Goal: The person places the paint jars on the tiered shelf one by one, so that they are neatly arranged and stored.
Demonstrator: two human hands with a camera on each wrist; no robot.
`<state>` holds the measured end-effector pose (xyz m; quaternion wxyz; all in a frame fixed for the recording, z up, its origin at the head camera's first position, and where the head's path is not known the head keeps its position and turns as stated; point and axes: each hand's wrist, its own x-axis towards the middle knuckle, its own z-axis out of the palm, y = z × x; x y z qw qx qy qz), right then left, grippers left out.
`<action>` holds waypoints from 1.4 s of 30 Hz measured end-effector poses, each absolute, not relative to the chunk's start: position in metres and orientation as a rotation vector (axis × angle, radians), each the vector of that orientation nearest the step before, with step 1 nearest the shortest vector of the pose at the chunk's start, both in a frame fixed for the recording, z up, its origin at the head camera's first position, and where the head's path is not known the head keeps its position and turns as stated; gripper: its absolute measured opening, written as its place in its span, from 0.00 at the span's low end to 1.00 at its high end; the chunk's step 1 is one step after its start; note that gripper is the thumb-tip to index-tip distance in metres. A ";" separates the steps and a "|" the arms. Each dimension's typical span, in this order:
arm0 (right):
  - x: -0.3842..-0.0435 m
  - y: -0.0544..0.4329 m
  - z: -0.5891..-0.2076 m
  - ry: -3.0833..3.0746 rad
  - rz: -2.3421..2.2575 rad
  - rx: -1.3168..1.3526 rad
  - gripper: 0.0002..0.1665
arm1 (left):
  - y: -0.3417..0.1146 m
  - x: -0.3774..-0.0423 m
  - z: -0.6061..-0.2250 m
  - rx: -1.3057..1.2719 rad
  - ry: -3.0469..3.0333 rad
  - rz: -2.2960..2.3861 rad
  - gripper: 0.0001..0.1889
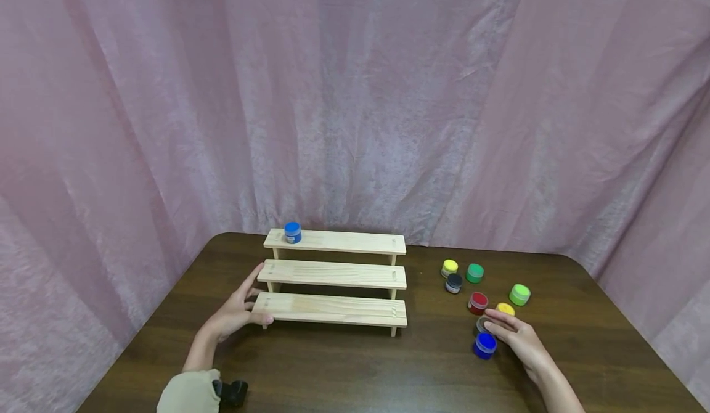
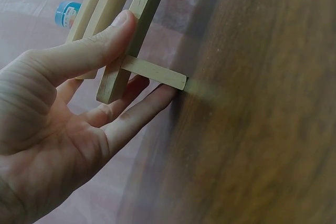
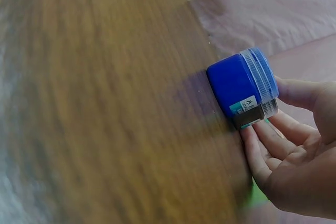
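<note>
A three-tier wooden display stand (image 1: 333, 308) rests on the table, and my left hand (image 1: 230, 315) holds its left end. In the left wrist view the thumb (image 2: 113, 35) presses the lowest board's edge, with fingers around the leg side. My right hand (image 1: 524, 344) pinches a dark brown paint jar (image 1: 481, 325) between thumb and fingers. Close in front of that jar stands a deep-blue paint jar (image 1: 485, 346), which partly covers it in the right wrist view. A lighter blue paint jar (image 1: 292, 233) sits at the left of the top tier.
Around the right hand stand more jars: dark red (image 1: 477, 303), orange-yellow (image 1: 505, 309) and light green (image 1: 520, 294). Farther back are yellow (image 1: 449, 268), black (image 1: 453, 283) and green (image 1: 474, 273) ones. A pink curtain (image 1: 355, 105) hangs behind the brown table (image 1: 333, 376).
</note>
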<state>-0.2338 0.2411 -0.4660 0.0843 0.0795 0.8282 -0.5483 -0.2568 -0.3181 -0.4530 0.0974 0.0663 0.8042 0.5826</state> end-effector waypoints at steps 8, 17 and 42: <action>-0.233 0.243 -0.467 2.500 -1.564 0.183 0.35 | -0.319 -0.257 -0.453 0.202 2.379 1.726 0.65; -0.233 0.245 -0.467 2.498 -1.481 0.176 0.37 | -0.318 -0.256 -0.454 0.201 2.386 1.726 0.65; -0.231 0.241 -0.468 2.529 -1.647 0.265 0.34 | -0.319 -0.257 -0.455 0.204 2.404 1.713 0.65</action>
